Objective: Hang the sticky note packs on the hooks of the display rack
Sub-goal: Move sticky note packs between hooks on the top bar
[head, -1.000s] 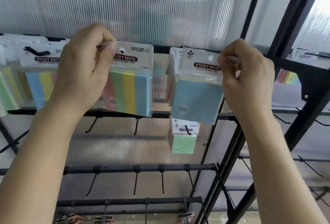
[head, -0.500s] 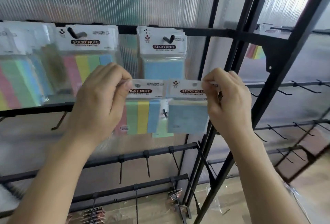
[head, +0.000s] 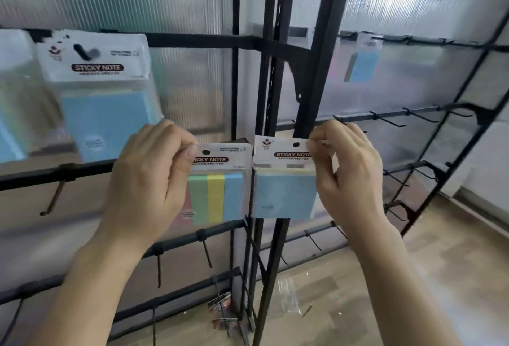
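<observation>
Head view: left hand [head: 146, 180] pinches the striped pack [head: 217, 194], right hand [head: 349, 175] the blue pack [head: 283, 194], both dangling below the fingers; empty hooks [head: 388, 121] lie up-right, nearest the right hand.

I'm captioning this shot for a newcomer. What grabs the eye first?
Dead centre, the left hand pinches a striped pack and the right hand a plain blue pack, side by side before the black rack post. Upper left, a third pack, also blue, hangs on a hook.
</observation>
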The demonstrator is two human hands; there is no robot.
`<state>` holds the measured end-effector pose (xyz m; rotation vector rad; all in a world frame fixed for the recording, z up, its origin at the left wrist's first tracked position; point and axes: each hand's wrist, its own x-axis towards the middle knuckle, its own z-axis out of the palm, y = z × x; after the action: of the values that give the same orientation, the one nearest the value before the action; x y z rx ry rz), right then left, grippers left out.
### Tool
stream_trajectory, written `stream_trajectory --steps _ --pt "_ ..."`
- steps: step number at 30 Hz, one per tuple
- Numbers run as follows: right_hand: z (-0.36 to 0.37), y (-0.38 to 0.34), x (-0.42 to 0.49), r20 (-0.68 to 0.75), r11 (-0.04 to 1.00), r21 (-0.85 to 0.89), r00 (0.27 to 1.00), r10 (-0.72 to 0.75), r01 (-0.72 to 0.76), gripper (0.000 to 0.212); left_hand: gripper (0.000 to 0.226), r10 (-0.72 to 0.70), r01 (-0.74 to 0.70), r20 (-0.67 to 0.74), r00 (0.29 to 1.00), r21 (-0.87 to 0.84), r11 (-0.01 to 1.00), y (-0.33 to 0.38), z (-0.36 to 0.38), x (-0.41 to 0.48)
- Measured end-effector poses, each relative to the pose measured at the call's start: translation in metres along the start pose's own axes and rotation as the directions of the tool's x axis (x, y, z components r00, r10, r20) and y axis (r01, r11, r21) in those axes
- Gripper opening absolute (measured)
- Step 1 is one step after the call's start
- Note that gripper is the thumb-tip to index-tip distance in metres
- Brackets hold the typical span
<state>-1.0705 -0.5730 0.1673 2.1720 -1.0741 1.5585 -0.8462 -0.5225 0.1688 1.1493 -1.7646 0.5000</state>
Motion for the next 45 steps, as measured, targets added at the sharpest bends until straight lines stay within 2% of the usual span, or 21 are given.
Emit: stream_trajectory --steps 12,18,29,39,45 --pt "-0.081 0.154 0.005 0.0 1.0 0.012 1.0 -0.015 0.015 0.009 0.018 -0.034 0.034 -0.032 0.999 -0.015 0.999 0.123 0.121 0.042" --pt "-0.096 0.203 0.012 -0.005 0.998 -0.005 0.998 0.057 -0.057 0.009 0.016 -0.045 0.045 -0.09 0.995 -0.004 0.999 0.156 0.171 0.062" --pt "-0.076 0.279 0.04 -0.01 0.998 -0.035 0.998 0.056 -0.057 0.009 0.02 -0.029 0.031 -0.054 0.998 0.035 0.999 0.133 0.246 0.119" --pt "-0.028 0.342 0.102 -0.044 0.999 -0.044 0.999 0.023 -0.025 0.009 0.016 -0.006 0.019 -0.091 0.996 0.142 0.99 0.085 0.299 0.189" --pt "0.003 0.359 0.124 -0.049 0.999 0.033 0.999 0.001 0.001 0.01 0.016 -0.021 0.051 -0.14 0.99 0.216 0.975 0.069 0.308 0.218"
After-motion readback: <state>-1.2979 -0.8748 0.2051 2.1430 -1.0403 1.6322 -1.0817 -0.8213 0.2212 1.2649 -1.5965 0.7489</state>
